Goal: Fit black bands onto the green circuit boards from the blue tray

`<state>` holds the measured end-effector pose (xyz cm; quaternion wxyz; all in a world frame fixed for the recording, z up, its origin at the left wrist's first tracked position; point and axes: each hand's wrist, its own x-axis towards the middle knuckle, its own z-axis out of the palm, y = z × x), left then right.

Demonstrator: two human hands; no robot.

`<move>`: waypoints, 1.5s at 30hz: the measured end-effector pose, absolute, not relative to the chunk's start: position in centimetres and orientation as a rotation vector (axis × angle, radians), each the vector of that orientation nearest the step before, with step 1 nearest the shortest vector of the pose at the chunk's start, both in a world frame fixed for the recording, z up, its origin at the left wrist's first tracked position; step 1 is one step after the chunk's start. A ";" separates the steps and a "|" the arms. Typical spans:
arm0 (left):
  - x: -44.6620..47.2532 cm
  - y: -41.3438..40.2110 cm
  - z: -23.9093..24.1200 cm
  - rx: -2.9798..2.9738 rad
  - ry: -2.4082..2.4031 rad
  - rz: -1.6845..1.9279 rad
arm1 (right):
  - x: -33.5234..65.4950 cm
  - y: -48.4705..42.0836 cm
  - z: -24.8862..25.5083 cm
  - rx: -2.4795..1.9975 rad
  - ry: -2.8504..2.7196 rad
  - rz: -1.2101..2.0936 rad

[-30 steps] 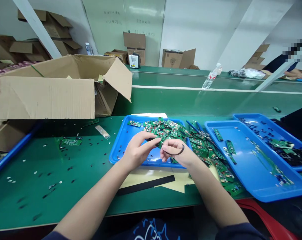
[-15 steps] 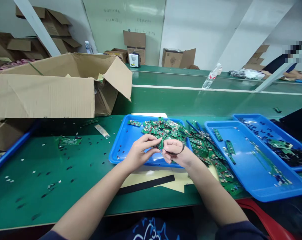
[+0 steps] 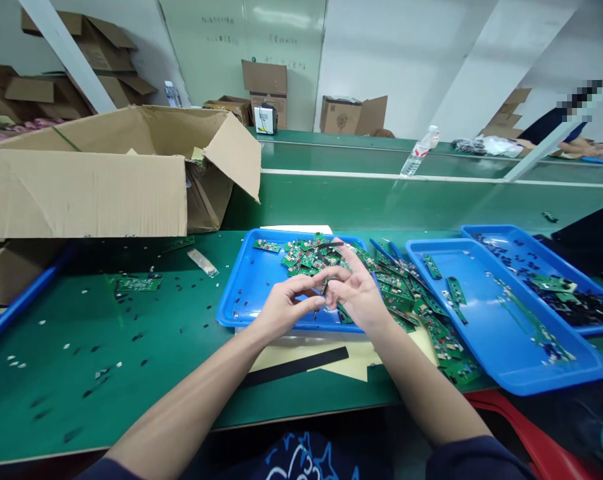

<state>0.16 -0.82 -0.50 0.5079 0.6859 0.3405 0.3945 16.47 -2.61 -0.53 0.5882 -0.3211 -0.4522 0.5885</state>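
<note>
Over the front of a blue tray (image 3: 254,280), my left hand (image 3: 284,303) pinches a small green circuit board (image 3: 325,285) between thumb and fingers, with most of the board hidden. My right hand (image 3: 358,293) meets it from the other side, its thumb and a curled finger closed at the board's edge; what they grip is hidden. The right index finger stretches upward, and a thin black strip (image 3: 330,245) lies at its tip. Behind the hands, a heap of green circuit boards (image 3: 304,257) fills the tray's right part and spills past it.
Two more blue trays (image 3: 506,333) stand at right with boards and small black parts. A large open cardboard box (image 3: 86,193) is at left. Yellow paper and a long black band (image 3: 301,365) lie in front. Small bits litter the green table (image 3: 171,373). A water bottle (image 3: 420,152) stands behind.
My right index finger has uncurled and now points up and away. The black strip has gone from beside the right hand to that fingertip. My left hand stays at the board.
</note>
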 end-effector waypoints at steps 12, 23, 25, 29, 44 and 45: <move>-0.8 1.0 -1.7 2.390 1.295 0.634 | 25.2 -2.8 2.1 -1.401 -1.243 0.705; -0.6 1.8 -3.3 2.437 1.478 0.490 | 36.8 -5.0 -1.4 -2.435 -1.234 0.051; -0.6 1.9 -3.3 2.416 1.445 0.517 | 36.5 -5.0 -1.1 -2.442 -1.190 0.030; -1.5 2.3 -2.5 2.327 1.384 0.593 | 33.4 -4.8 0.7 -2.114 -1.041 0.078; -2.9 1.7 1.4 1.354 0.948 0.680 | 16.4 -1.2 -1.0 -1.155 -1.452 0.834; -2.7 1.6 1.3 1.342 0.944 0.665 | 16.6 -1.3 -1.2 -1.155 -1.408 0.889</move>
